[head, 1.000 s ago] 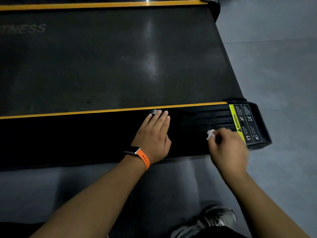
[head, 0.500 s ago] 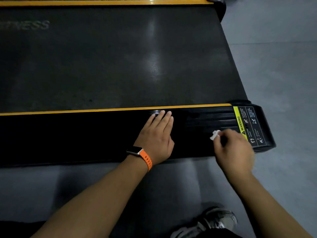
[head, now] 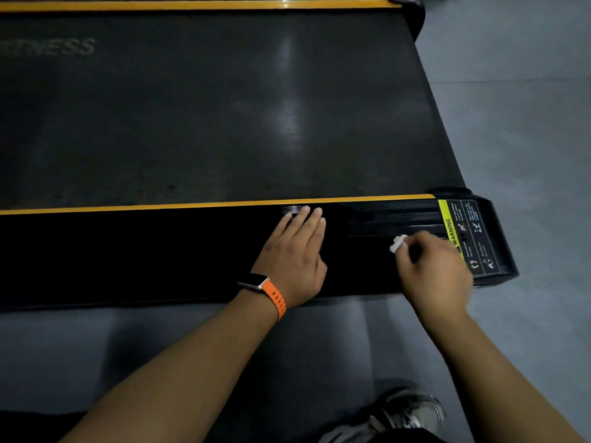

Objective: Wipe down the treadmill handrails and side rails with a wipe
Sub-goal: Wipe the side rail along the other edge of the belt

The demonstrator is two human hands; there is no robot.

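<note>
My right hand (head: 431,270) pinches a small crumpled wipe (head: 398,243) in curled fingers on the near side rail (head: 160,251), close to its right end; my left hand (head: 294,254) lies flat there, fingers straight. The wipe looks soft and light, so I'd keep it bunched under the fingertips, pressed down.

Wipe (head: 397,243) mostly inside right hand (head: 431,270)
</note>
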